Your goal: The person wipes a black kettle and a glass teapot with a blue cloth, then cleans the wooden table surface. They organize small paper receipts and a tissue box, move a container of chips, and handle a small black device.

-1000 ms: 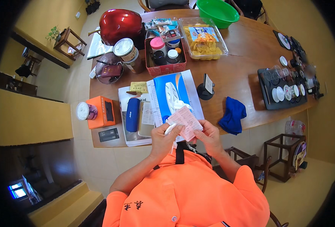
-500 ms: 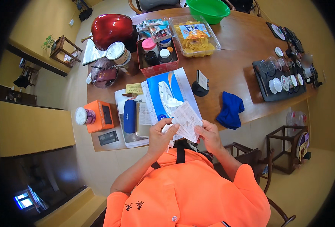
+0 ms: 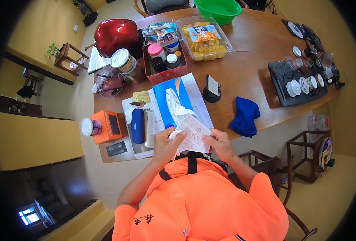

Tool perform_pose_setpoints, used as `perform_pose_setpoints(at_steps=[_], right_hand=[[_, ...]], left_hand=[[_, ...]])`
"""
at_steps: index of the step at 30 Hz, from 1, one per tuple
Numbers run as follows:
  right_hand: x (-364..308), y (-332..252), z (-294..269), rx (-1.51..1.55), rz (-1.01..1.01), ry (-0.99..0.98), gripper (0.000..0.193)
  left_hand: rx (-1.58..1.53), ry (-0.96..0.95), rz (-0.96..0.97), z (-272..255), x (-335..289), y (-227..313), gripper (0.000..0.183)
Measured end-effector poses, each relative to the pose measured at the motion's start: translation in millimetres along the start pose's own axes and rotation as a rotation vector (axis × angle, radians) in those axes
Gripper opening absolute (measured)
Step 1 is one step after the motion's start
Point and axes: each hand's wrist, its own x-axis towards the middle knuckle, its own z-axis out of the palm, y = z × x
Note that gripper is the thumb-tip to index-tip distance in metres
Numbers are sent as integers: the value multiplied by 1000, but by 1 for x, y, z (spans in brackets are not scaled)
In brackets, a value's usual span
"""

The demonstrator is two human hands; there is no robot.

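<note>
Just beyond the table's near edge, I hold a few white paper slips [image 3: 194, 135] with faint print and handwriting. My left hand [image 3: 166, 144] pinches them at their left side, with a bit of white paper or tissue also at its fingers. The right edge is gripped between thumb and fingers of my right hand [image 3: 221, 145]. Past the slips lies a blue packet [image 3: 164, 105] with a white tissue [image 3: 178, 107] showing at its top, resting on white printed sheets [image 3: 197, 95]. Part of the packet's near end is covered by the slips.
Left of the packet are a dark blue case [image 3: 137, 126], an orange box [image 3: 105, 127] and a black card [image 3: 116, 148]. A phone stand [image 3: 212, 89] and blue cloth [image 3: 245, 116] sit rightward. Farther lie a red box of bottles [image 3: 166, 74], a snack tub [image 3: 205, 38] and a tea tray [image 3: 280, 90].
The slips have shifted slightly nearer and leftward and now spread more squarely between both hands. My left thumb has come farther over their left side. The whole view has moved a little.
</note>
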Motion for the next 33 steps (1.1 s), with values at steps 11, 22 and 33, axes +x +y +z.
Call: perform_pose_setpoints(at_steps=[11, 22, 33], right_hand=[[2, 2, -12, 68, -61, 92, 14], [6, 29, -70, 132, -56, 386, 12], [16, 58, -91, -20, -9, 488, 16]], left_hand=[[54, -3, -32, 15, -5, 0, 19], [178, 44, -12, 19, -18, -12, 22], [177, 70, -127, -20, -37, -39, 23]])
